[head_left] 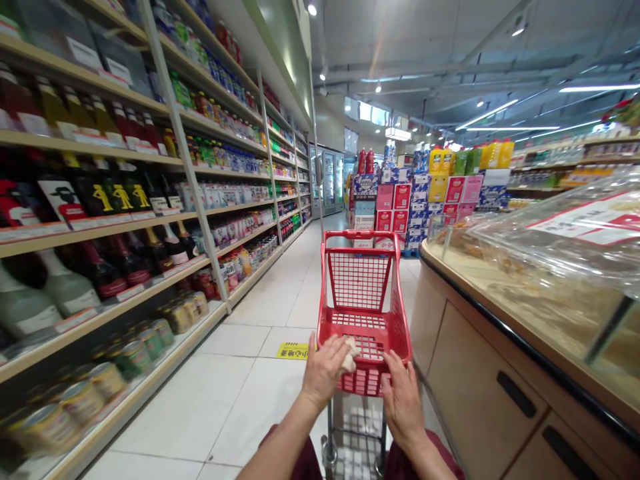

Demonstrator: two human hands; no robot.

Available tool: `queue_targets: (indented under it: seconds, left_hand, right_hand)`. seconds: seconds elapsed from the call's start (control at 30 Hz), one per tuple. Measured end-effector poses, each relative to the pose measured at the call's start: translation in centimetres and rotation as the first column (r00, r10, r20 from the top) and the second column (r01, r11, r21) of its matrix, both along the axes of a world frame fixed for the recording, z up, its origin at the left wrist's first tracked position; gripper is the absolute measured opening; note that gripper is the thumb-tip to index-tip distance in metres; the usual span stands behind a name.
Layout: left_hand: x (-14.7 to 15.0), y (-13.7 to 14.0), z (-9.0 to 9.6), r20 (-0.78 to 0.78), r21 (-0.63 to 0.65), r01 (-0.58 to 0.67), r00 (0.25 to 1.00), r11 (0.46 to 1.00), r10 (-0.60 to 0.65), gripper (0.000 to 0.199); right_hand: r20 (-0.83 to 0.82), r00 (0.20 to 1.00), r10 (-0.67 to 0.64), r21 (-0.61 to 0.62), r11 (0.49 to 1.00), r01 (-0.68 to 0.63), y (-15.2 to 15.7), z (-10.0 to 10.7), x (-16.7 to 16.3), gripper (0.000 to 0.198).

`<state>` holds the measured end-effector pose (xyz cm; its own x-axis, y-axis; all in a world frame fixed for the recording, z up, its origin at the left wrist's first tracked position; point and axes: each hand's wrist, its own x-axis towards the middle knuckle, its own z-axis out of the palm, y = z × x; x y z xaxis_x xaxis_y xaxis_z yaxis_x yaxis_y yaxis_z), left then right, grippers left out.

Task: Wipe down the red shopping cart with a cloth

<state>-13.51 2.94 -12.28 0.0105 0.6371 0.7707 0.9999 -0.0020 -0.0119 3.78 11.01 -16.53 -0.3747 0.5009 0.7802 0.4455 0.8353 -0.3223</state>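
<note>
A red plastic shopping cart (357, 319) with a grid basket stands right in front of me. My left hand (323, 373) is at the near left corner of its rim, closed over a crumpled off-white cloth (350, 355). The cloth lies between my fingers and the cart's edge. My right hand (403, 397) is at the near right corner, its fingers stretched forward and apart beside the rim. Whether the right fingertips press on the rim I cannot tell. Through the grid of the basket no goods show.
Shelves of bottles and cans (135, 357) line the left side. A wooden counter (480, 373) with clear plastic covers (540, 240) runs close on the right. Stacked drink boxes (393, 207) stand ahead. A yellow floor sticker (293, 351) marks the tiled aisle (225, 393).
</note>
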Motion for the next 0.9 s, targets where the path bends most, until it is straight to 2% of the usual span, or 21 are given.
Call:
queue_targets:
  seconds: [0.1, 0.17, 0.27, 0.33, 0.5, 0.57, 0.73, 0.9]
  left_hand:
    - [1.6, 0.8, -0.4, -0.064, -0.015, 0.086, 0.994, 0.996, -0.087, 0.027]
    - [1.1, 0.5, 0.0, -0.077, -0.026, 0.097, 0.992, 0.995, -0.099, 0.027]
    - [-1.0, -0.5, 0.8, -0.012, -0.040, -0.009, 1.000, 0.999, 0.009, 0.028]
    - [-1.3, -0.7, 0.9, 0.018, -0.057, -0.058, 0.998, 0.997, 0.059, 0.028]
    - [2.0, 1.0, -0.1, -0.080, -0.094, 0.079, 0.993, 0.992, -0.086, 0.028]
    - [1.7, 0.8, 0.0, -0.083, -0.089, 0.091, 0.992, 0.992, -0.098, 0.027]
    - [-1.5, -1.0, 0.9, -0.003, -0.032, -0.069, 0.998, 0.997, 0.069, 0.028]
    - [1.3, 0.4, -0.2, -0.101, -0.052, 0.074, 0.992, 0.996, -0.079, 0.025]
  right_hand:
    - [0.035, 0.999, 0.015, 0.010, 1.000, -0.015, 0.1, -0.1, 0.3, 0.041]
    - [0.048, 0.998, 0.029, 0.026, 0.999, -0.031, 0.2, 0.0, 0.5, 0.042]
    - [0.024, 0.999, 0.030, 0.042, 0.999, -0.031, 0.1, 0.4, 0.5, 0.042]
    - [0.009, 1.000, 0.015, 0.041, 0.999, -0.016, -0.1, 0.6, 0.3, 0.042]
    - [0.049, 0.999, 0.005, 0.035, 0.999, -0.007, -0.1, 0.5, 0.3, 0.042]
    - [0.066, 0.998, 0.016, 0.036, 0.999, -0.019, 0.0, 0.5, 0.6, 0.041]
    - [0.037, 0.999, 0.008, 0.020, 1.000, -0.009, -0.3, 0.7, 0.2, 0.041]
    - [0.039, 0.999, -0.005, 0.012, 1.000, 0.004, -0.2, 0.5, 0.0, 0.039]
